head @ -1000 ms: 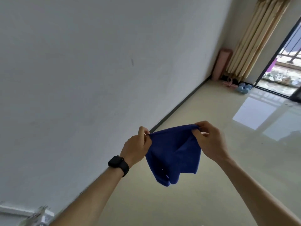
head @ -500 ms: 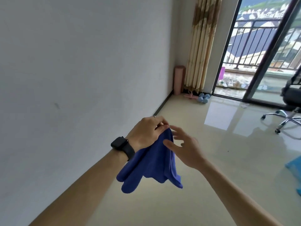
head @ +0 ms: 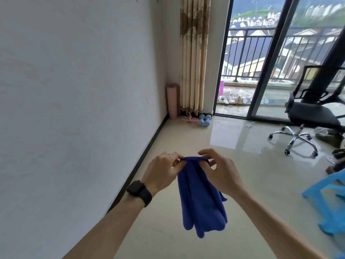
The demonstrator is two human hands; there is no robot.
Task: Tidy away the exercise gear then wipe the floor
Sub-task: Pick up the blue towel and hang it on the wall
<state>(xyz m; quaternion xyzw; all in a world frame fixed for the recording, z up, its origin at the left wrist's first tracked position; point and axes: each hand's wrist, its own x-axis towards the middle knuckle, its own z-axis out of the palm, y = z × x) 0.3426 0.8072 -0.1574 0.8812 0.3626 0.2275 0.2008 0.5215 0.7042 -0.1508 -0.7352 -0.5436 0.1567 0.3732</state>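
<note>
Our right hand (head: 222,174) rejoined our left hand (head: 160,172) on the blue cloth (head: 199,199); each grip pinched its top, the rest hanging toward six o'clock.

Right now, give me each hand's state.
Left hand: pinching the top edge of the blue cloth.
Right hand: pinching the same edge.

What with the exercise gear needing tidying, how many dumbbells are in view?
2. Both dumbbells lie side by side on the floor below the curtain, right of the rolled mat; more may be hidden behind them.
</note>
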